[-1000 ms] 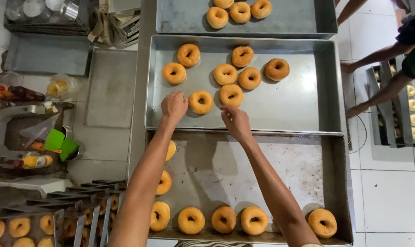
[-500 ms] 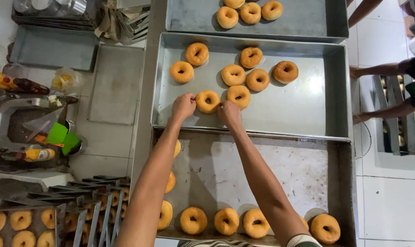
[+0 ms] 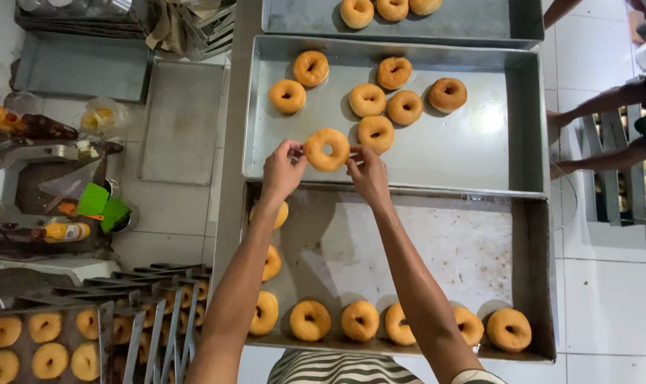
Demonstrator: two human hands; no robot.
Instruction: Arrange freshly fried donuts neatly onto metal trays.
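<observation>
Left hand (image 3: 283, 169) and right hand (image 3: 368, 173) pinch one doughnut (image 3: 327, 148) between fingertips. It sits over the middle tray (image 3: 479, 153), near six other doughnuts (image 3: 375, 132).

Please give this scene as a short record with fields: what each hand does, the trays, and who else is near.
left hand: fingers pinch the left edge of a doughnut
right hand: fingers pinch its right edge
middle tray: six more doughnuts lie at the far side
near tray: floury, doughnuts along the near and left edges
other person: arms at the right
</observation>
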